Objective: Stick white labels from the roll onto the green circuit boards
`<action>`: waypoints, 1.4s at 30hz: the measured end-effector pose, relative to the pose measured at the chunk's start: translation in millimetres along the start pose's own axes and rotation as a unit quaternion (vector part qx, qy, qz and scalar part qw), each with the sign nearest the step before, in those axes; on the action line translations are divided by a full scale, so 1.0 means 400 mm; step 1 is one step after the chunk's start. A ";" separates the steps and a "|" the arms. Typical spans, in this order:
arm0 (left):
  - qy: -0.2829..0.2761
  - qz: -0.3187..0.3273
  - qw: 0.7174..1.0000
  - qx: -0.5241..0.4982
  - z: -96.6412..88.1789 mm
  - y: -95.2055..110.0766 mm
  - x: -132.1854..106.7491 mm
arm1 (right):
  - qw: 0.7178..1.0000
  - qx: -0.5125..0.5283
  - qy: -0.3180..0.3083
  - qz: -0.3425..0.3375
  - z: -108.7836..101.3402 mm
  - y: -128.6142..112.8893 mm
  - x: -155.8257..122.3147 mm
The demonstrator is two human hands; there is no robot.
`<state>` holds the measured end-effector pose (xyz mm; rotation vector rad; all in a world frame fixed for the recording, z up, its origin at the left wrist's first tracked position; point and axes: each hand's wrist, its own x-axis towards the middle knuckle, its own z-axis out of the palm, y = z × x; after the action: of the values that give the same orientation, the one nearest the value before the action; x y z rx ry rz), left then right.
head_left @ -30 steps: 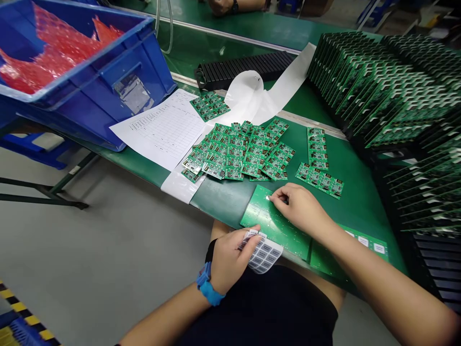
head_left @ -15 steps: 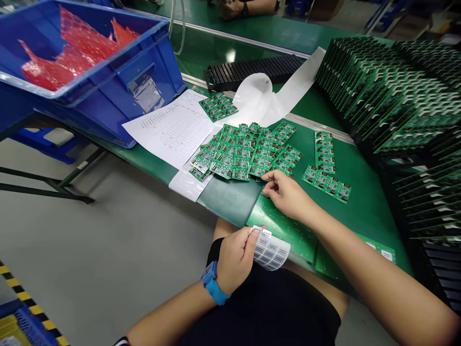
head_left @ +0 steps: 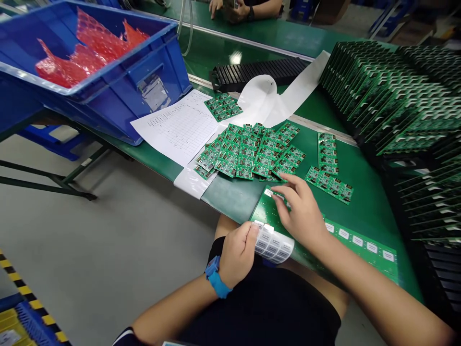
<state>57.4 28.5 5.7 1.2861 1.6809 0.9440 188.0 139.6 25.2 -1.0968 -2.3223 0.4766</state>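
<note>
My left hand [head_left: 236, 252], with a blue watch on its wrist, grips a curled sheet of white printed labels [head_left: 275, 244] between thumb and fingers at the table's front edge. Just beyond it, my right hand [head_left: 300, 206] hovers over a green circuit board panel [head_left: 262, 211], thumb and fingers apart with nothing visible between them. A white label [head_left: 268, 192] lies on the panel's far left corner, close to my right fingertips. More labels along the row are partly covered by my hand. To the right, a second green panel [head_left: 380, 263] carries a row of white labels.
A heap of small green circuit boards [head_left: 245, 151] lies beyond my hands, with two board strips [head_left: 329, 185] to its right. Racks of upright boards [head_left: 389, 96] line the right side. A printed form [head_left: 180, 127] and a blue bin [head_left: 118, 86] stand left. Another person's hands [head_left: 234, 10] are across the table.
My right hand has drawn back slightly to the right and its fingers have parted. A label now shows at the panel's corner. The view has shifted a little.
</note>
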 end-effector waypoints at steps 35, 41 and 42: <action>0.004 0.044 0.998 -0.043 -0.005 -0.052 -0.051 | 0.990 -0.045 -0.079 0.107 -0.005 -0.032 -0.034; 0.033 0.034 0.995 -0.090 -0.004 -0.065 -0.066 | 0.960 0.132 -0.135 0.205 -0.058 0.009 -0.036; 0.041 0.025 0.993 -0.106 -0.002 -0.066 -0.068 | 0.949 0.160 -0.162 0.216 -0.058 0.011 -0.036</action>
<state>51.0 -3.6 -13.6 1.1657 1.5686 1.1857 212.3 133.0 36.9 -1.4474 -2.1457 1.2356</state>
